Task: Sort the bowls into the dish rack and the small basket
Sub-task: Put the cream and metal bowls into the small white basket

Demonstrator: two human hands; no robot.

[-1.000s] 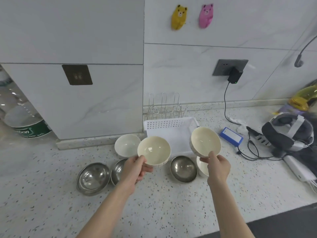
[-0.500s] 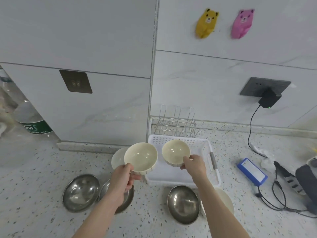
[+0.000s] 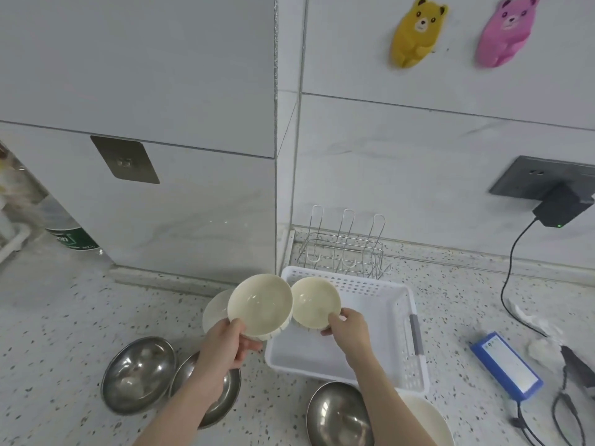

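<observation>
Hiding steel bowl [image 3: 206, 386]: left hand [image 3: 225, 346]

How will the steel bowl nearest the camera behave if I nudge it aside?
The steel bowl looks thin and shiny, so probably light and apt to slide. Its rounded base may let it rock. It seems to touch a cream bowl, so that may shift too.

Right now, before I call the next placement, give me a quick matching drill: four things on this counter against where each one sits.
Things:
1. wire dish rack
2. white basket
3. blue box
4. cream bowl

Places:
A. held by the right hand over the basket
B. against the wall, behind the basket
C. right of the basket
D. in front of the rack

Pairs: 1-B, 2-D, 3-C, 4-A
</observation>
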